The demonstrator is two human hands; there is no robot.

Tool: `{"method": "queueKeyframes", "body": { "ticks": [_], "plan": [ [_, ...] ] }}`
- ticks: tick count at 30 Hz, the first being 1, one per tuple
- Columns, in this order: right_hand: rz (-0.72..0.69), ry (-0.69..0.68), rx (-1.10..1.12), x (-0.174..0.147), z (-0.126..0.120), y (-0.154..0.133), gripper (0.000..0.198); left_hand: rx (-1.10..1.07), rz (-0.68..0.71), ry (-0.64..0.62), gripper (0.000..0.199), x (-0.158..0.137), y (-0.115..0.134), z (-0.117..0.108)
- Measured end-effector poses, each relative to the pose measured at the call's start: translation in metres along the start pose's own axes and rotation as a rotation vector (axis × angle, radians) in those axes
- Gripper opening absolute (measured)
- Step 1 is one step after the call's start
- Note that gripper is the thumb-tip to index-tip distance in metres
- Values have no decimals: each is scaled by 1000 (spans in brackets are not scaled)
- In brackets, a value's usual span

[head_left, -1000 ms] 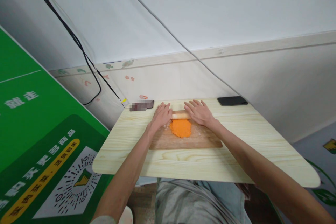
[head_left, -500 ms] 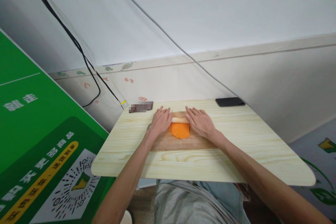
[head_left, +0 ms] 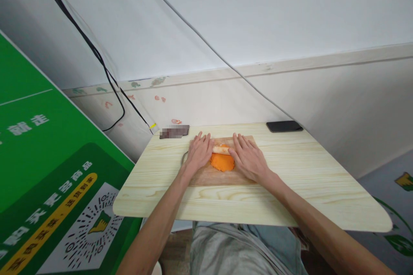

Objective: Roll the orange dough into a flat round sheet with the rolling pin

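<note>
A pale rolling pin (head_left: 221, 150) lies crosswise over a flattened piece of orange dough (head_left: 222, 163), which shows on both its near and far sides. My left hand (head_left: 199, 153) rests over the pin's left end, fingers stretched forward. Over the right end lies my right hand (head_left: 249, 157), its fingers also stretched out flat and its thumb along the pin. Both palms hide the pin's ends. Under the dough is a wooden board (head_left: 209, 178) with a metal loop (head_left: 183, 158) at its left edge.
The board sits on a light wood-patterned table (head_left: 309, 180) against the wall. A black phone (head_left: 284, 126) lies at the back right, and a blurred dark object (head_left: 174, 131) at the back left. Cables (head_left: 93, 49) hang on the wall; a green sign (head_left: 61, 154) stands left.
The pin has come slightly toward me, and dough now shows beyond it. My right hand has shifted slightly right. The whole view has moved a little.
</note>
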State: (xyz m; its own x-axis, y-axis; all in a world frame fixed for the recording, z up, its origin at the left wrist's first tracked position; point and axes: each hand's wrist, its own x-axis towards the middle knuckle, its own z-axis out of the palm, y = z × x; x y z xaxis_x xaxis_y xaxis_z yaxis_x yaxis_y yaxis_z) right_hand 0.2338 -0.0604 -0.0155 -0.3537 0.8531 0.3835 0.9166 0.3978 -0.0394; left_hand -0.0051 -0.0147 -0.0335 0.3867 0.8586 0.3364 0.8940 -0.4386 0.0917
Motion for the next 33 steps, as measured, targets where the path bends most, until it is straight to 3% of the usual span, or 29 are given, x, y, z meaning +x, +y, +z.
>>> {"method": "queueKeyframes", "body": {
  "ticks": [4,8,17,27,33],
  "plan": [
    [-16,-43,11,20,1,14,76,-54,-100,37,53,4,3,2],
    [-20,-100,6,36,5,27,73,-41,-99,56,56,13,0,4],
    [-58,-175,-54,69,8,39,74,64,80,-75,52,33,-26,21],
    [-66,-126,-44,58,2,33,77,46,15,-200,56,26,-29,19],
    [-75,-118,-9,54,-5,30,75,3,-39,-149,54,20,-19,14]
  ]
}}
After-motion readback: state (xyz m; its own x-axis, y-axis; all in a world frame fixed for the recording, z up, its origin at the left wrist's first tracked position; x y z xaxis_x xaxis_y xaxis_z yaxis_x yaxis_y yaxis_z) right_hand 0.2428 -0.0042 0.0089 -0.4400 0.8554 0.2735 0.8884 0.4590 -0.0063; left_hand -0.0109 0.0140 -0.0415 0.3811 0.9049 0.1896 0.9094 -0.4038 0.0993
